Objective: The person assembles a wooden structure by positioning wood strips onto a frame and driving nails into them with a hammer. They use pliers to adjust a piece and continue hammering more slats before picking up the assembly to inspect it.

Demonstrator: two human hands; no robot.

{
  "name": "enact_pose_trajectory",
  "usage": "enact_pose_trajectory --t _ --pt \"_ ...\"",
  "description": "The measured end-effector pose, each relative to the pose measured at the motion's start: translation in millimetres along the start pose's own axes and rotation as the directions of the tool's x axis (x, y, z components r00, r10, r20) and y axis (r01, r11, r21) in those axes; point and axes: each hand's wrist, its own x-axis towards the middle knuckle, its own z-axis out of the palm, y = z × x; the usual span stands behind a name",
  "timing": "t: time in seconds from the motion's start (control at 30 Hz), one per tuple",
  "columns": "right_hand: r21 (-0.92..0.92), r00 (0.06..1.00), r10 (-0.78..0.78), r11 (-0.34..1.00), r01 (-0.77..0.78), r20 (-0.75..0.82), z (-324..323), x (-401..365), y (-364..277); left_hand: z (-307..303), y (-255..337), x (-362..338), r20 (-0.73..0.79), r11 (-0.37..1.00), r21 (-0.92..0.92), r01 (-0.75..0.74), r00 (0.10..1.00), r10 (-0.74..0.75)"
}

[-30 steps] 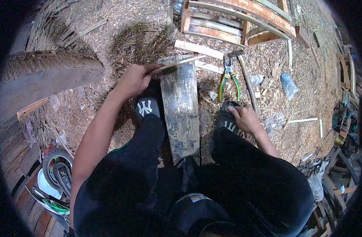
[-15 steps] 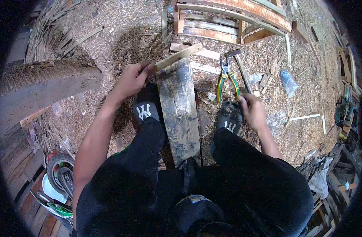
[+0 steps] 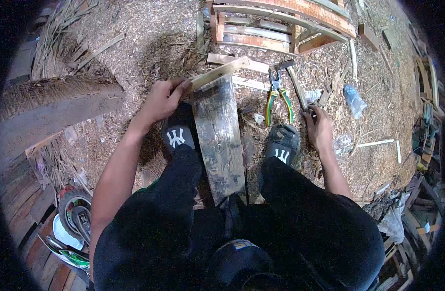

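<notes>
My left hand (image 3: 165, 99) is closed on one end of a short wooden strip (image 3: 220, 73). The strip slants up to the right over the far end of a worn, dark-stained board (image 3: 217, 136) between my feet. On the right, my right hand (image 3: 320, 127) has its fingers curled round the tail end of a hammer's handle. The hammer (image 3: 296, 87) lies on the ground with its dark head pointing away from me. Just left of it, a pair of pliers (image 3: 279, 99) with green and yellow grips lies with its handles spread.
A slatted wooden frame (image 3: 261, 29) stands at the top. Thick timber (image 3: 62, 99) juts in from the left. My sandalled feet flank the board. A crumpled plastic bottle (image 3: 354, 101), offcuts and wood shavings cover the ground. A wheel (image 3: 75, 213) is at lower left.
My right hand has moved right, from above my right foot near the pliers' handle to the end of the hammer handle. My left hand still holds the strip almost in place.
</notes>
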Motion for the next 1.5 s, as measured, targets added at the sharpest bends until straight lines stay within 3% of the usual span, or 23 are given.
enact_pose_trajectory --t 0.1,0.17,0.37,0.43,0.5,0.6,0.67,0.7,0.8,0.83,0.9,0.93,1.03,1.17,1.3,1.37,1.43,1.5 --pt "-0.037 0.999 -0.041 0.999 0.04 -0.019 -3.7 0.8 -6.6 3.5 -5.8 -1.1 -0.02 1.0 0.009 -0.008 1.0 0.008" --pt "0.017 0.993 0.088 0.996 -0.09 0.073 -8.7 1.9 -15.0 7.4 -11.9 -1.9 -0.04 0.999 0.024 -0.039 0.998 0.04" --pt "-0.009 0.998 0.005 1.0 -0.005 0.069 -9.7 2.0 -10.9 5.8 -12.7 -2.8 -0.034 0.995 0.061 -0.074 0.996 0.076" --pt "-0.006 0.999 -0.017 1.0 0.017 0.047 -3.6 1.5 -7.1 6.7 -12.2 -2.9 -0.108 0.947 0.133 -0.292 0.946 0.307" --pt "-0.004 0.999 -0.036 0.999 0.036 0.025 -1.4 1.7 -7.2 5.2 -11.4 -5.3 -0.08 0.963 0.109 -0.248 0.963 0.257" --pt "0.033 0.998 0.016 0.999 -0.018 0.058 -8.5 5.3 -22.8 7.5 -13.4 -7.3 -0.064 0.969 0.081 -0.232 0.969 0.238" --pt "0.033 0.957 0.225 0.972 -0.234 0.182 -24.2 9.4 -48.5 6.7 -15.2 -10.0 -0.083 0.964 0.077 -0.254 0.962 0.26" --pt "0.033 0.958 0.218 0.973 -0.228 0.186 -24.2 7.8 -50.1 5.7 -14.1 -11.2 -0.07 0.969 0.105 -0.224 0.97 0.232" --pt "0.176 0.993 0.018 0.984 -0.039 0.117 -25.2 -1.2 -54.7 4.1 -11.6 -14.2 -0.086 0.965 0.156 -0.209 0.971 0.224" --pt "0.176 0.993 0.008 0.984 -0.029 0.119 -29.5 -2.8 -66.0 4.2 -12.0 -13.8 -0.106 0.955 0.183 -0.234 0.961 0.256" --pt "0.174 0.962 0.043 0.98 -0.092 0.27 -39.0 -5.0 -91.6 5.1 -16.6 -13.5 -0.137 0.94 0.179 -0.29 0.939 0.316" --pt "0.286 0.959 -0.267 0.93 0.232 0.091 -28.2 -7.6 -86.8 6.3 -18.1 -13.1 -0.16 0.919 0.176 -0.352 0.911 0.38" --pt "0.35 0.91 -0.405 0.868 0.353 0.087 -23.1 -4.4 -97.0 1.4 -6.9 -20.5 -0.113 0.944 0.215 -0.25 0.954 0.279" --pt "0.25 0.913 -0.297 0.941 0.23 0.278 -31.0 -0.3 -114.9 -8.5 0.1 -27.1 -0.083 0.958 0.206 -0.201 0.972 0.222" --pt "0.28 0.919 -0.371 0.903 0.325 0.132 -23.0 3.6 -124.9 -10.9 2.3 -29.9 -0.092 0.953 0.242 -0.181 0.974 0.208" --pt "0.187 0.884 -0.463 0.876 0.445 0.066 -23.8 1.8 -126.9 -11.4 4.8 -29.6 -0.104 0.948 0.255 -0.192 0.969 0.224" --pt "0.142 0.878 -0.469 0.879 0.455 0.091 -22.7 -0.5 -127.4 -11.6 7.8 -28.8 -0.151 0.932 0.256 -0.255 0.942 0.299" --pt "0.116 0.914 -0.366 0.93 0.35 0.177 -16.2 -0.6 -121.9 -11.4 13.4 -29.2 -0.161 0.934 0.254 -0.252 0.941 0.298"
